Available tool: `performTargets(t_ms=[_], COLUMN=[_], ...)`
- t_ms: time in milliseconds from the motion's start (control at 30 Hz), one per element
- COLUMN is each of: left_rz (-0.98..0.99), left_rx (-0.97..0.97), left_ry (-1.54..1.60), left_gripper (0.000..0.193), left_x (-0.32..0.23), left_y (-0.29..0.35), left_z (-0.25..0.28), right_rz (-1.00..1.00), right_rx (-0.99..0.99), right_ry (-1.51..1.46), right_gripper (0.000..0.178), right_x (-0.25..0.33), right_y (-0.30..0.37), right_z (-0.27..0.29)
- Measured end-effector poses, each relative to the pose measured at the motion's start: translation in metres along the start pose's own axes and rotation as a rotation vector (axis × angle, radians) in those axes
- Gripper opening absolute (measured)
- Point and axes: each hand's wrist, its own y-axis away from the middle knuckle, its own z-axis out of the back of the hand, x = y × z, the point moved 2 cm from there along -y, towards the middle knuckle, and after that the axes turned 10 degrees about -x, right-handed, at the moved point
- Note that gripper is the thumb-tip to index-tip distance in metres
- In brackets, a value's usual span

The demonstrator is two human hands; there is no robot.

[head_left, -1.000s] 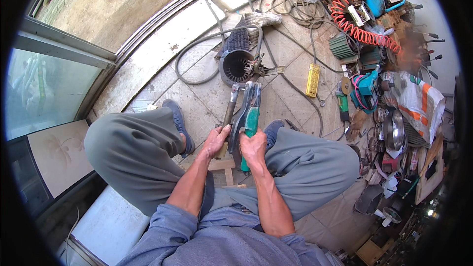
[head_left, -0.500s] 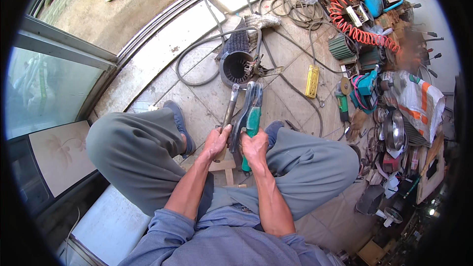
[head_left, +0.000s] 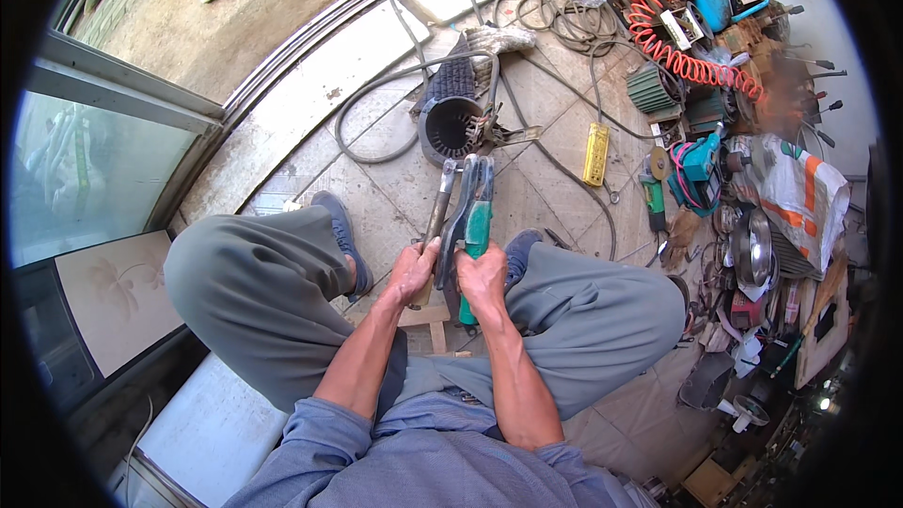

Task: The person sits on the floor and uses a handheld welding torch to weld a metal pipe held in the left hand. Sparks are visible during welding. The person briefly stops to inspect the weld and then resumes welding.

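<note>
I sit with knees apart over a tiled floor. My left hand (head_left: 411,273) grips a grey metal bar (head_left: 439,202), the handle of a hammer or chisel, pointing away from me. My right hand (head_left: 482,280) is closed around the green-handled large cutter (head_left: 475,212), whose dark jaws point toward a black cylindrical motor stator (head_left: 450,122) lying on the floor just beyond the tool tips. A grey cable loops around the stator.
A wooden block (head_left: 428,320) lies between my feet. A yellow power strip (head_left: 595,153), a teal angle grinder (head_left: 698,172), an orange coiled hose (head_left: 682,52) and piles of tools crowd the right side. A glass door frame (head_left: 122,99) stands at left.
Both hands and the two tools stay almost in place; the view shifts very slightly.
</note>
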Motion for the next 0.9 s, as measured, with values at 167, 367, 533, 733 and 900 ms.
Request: performTargets(t_ms=[167, 367, 533, 733, 900], left_rz=[-0.005, 0.000, 0.002, -0.019, -0.012], left_rx=[0.002, 0.009, 0.006, 0.076, 0.127], left_ry=[-0.005, 0.007, 0.007, 0.016, -0.005], left_gripper=[0.053, 0.052, 0.051, 0.041, 0.038], left_x=[0.004, 0.001, 0.001, 0.003, 0.007], left_y=[-0.003, -0.001, -0.001, -0.004, -0.012], left_z=[0.000, 0.000, 0.001, 0.000, -0.004], right_rz=[0.018, 0.010, 0.019, -0.234, -0.156], right_rx=[0.006, 0.004, -0.005, 0.132, 0.067], right_ry=[0.019, 0.021, 0.012, 0.006, 0.135], right_gripper=[0.012, 0.013, 0.013, 0.016, 0.020], right_x=[-0.002, 0.002, -0.001, 0.023, 0.021], right_y=[-0.001, 0.000, 0.000, 0.006, 0.003], right_z=[-0.002, 0.000, -0.001, 0.008, 0.006])
